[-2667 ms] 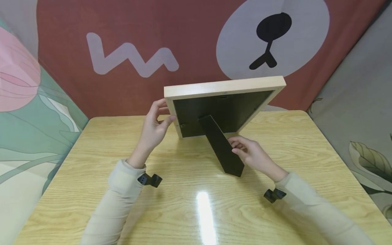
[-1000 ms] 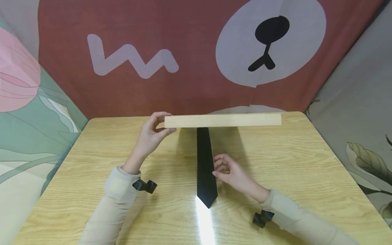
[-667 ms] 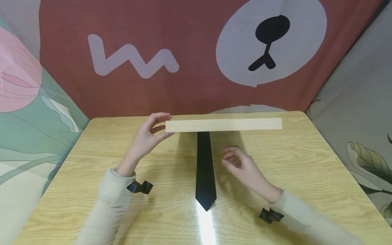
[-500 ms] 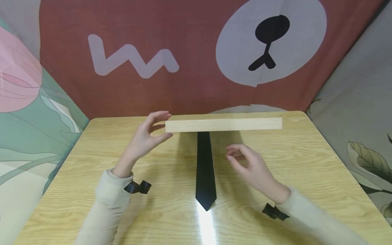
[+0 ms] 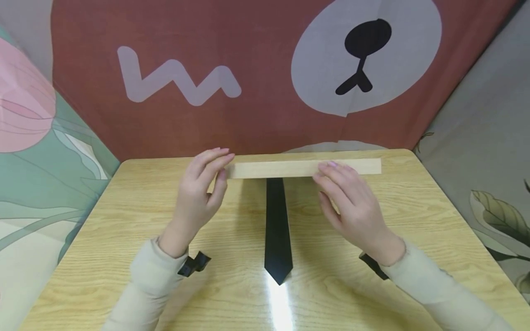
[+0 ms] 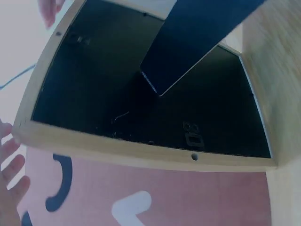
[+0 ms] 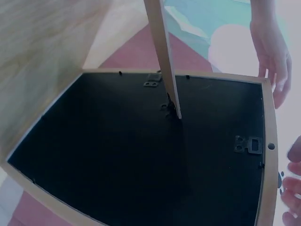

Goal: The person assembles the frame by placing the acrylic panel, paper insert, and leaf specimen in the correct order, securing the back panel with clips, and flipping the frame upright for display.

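Observation:
A picture frame (image 5: 285, 169) of pale wood stands on the table with its back toward me. From above, mainly its top edge shows. Its black support leg (image 5: 278, 230) is swung out toward me. Both wrist views show the black backing panel (image 6: 103, 80) and, in the right one, a small metal hanger (image 7: 248, 144). My left hand (image 5: 196, 191) is beside the top left corner, fingers extended and gripping nothing. Over the right part of the top edge, my right hand (image 5: 352, 202) overlaps the wood with loosely bent, relaxed fingers. The frame's front is hidden.
The light wood-grain table (image 5: 124, 248) reflects a bright strip of light near its front. Right behind it hangs a red cloth (image 5: 265, 46) with a cartoon face. Printed curtains flank both sides, and each wrist carries a small black camera.
The picture frame has gone from tilted in my hands to standing on its leg. My left hand has let go of the corner; my right has left the leg and moved up to the top edge.

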`<state>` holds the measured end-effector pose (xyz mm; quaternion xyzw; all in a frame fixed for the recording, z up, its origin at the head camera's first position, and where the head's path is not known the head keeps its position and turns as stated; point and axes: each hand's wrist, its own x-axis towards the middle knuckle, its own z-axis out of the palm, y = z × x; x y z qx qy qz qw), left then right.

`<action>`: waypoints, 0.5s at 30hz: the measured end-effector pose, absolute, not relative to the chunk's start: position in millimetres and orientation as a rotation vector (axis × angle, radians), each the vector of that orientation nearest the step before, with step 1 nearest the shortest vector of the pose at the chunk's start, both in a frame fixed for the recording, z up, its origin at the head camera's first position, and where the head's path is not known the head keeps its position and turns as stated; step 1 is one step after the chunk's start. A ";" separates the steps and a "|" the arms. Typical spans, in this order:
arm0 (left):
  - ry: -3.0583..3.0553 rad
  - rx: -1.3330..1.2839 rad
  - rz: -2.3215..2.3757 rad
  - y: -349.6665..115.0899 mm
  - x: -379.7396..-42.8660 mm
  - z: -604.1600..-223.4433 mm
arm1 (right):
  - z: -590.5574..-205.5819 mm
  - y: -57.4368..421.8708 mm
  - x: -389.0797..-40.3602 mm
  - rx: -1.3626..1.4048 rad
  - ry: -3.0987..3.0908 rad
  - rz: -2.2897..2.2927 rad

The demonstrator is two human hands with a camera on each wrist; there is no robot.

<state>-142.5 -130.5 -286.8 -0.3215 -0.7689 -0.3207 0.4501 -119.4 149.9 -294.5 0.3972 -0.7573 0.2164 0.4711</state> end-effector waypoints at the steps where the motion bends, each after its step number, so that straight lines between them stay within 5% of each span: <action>1: -1.913 -0.820 -0.712 -129.4 -141.7 -286.5 | -294.6 150.4 -119.8 0.955 -1.886 0.506; 15: -1.979 -0.947 -0.261 -121.3 -142.1 -289.6 | -301.9 155.8 -128.1 0.833 -2.021 0.291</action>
